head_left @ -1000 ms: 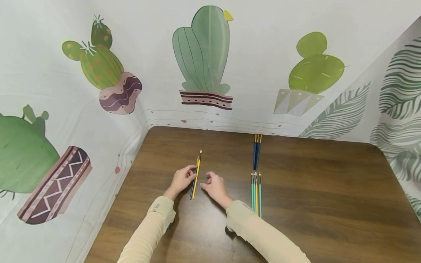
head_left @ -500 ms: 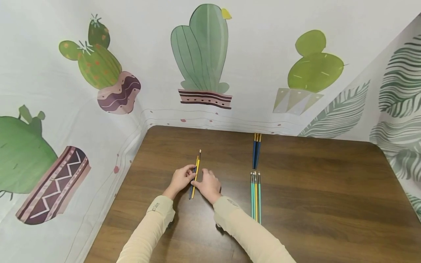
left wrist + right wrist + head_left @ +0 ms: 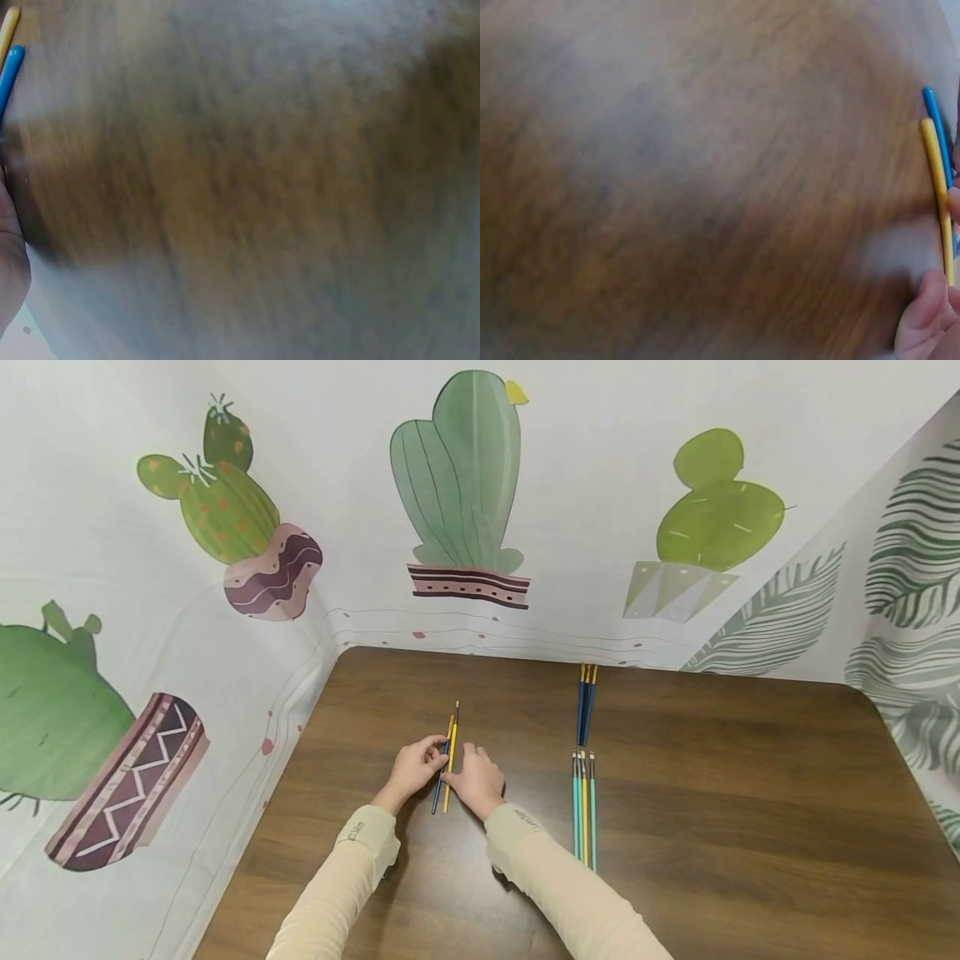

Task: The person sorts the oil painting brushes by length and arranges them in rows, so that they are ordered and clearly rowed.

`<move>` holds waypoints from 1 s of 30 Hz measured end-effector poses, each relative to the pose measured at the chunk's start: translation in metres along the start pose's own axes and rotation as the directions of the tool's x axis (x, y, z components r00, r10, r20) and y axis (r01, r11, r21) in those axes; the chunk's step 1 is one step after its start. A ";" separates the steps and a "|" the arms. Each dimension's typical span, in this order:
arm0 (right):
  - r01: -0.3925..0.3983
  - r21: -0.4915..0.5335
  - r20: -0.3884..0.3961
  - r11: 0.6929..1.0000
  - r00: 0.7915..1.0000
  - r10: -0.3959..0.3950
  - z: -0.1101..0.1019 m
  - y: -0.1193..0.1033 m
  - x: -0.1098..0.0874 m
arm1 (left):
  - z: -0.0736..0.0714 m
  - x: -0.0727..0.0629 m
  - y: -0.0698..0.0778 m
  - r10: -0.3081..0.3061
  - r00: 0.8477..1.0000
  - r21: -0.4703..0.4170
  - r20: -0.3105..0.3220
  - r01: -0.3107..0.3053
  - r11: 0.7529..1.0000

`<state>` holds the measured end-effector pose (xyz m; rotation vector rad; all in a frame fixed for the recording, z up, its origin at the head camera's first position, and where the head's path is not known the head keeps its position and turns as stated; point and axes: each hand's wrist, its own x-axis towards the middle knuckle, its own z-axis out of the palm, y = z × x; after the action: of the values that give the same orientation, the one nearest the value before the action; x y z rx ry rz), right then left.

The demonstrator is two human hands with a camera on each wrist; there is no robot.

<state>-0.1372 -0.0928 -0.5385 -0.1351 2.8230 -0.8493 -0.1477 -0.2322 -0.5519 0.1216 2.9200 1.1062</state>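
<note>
My left hand (image 3: 412, 768) holds a blue-handled paintbrush (image 3: 437, 798) between thumb and fingers, over the left part of the table. Right beside it lies a yellow-handled paintbrush (image 3: 447, 798), pinched by my right hand (image 3: 478, 781) from the other side. Both brushes point their bristles toward the wall, and their lower handle ends stand slightly apart. In the right wrist view the yellow handle (image 3: 935, 161) runs down to my right fingertips, with the blue handle (image 3: 940, 127) behind it. Only the handle tips and part of the hand show in the left wrist view.
Several blue paintbrushes (image 3: 583, 706) lie grouped near the back edge of the wooden table (image 3: 750, 793). Below them, teal brushes (image 3: 592, 810) lie side by side with a yellow one (image 3: 584, 810). A cactus-print cloth (image 3: 585, 510) covers the wall behind.
My right hand has come in from the right and taken hold of the yellow paintbrush. That brush's lower end has shifted slightly right, away from the blue one. My left hand stays in place.
</note>
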 end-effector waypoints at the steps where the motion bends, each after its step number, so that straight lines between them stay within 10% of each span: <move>1: 0.001 0.019 -0.002 1.000 1.000 0.000 -0.001 0.000 0.000 | 0.000 0.000 0.000 0.000 1.000 -0.001 -0.001 0.000 1.000; 8: 0.005 0.140 -0.084 0.990 0.996 0.007 -0.004 0.003 -0.003 | 0.000 0.000 0.000 -0.007 1.000 0.004 -0.007 0.007 1.000; 30: -0.001 0.066 -0.143 0.998 0.990 0.011 -0.011 0.005 0.000 | 0.001 -0.001 0.000 0.005 1.000 -0.003 -0.009 -0.005 1.000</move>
<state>-0.1399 -0.0826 -0.5324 -0.0578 2.9213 -0.9871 -0.1468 -0.2319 -0.5523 0.1238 2.9267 1.1151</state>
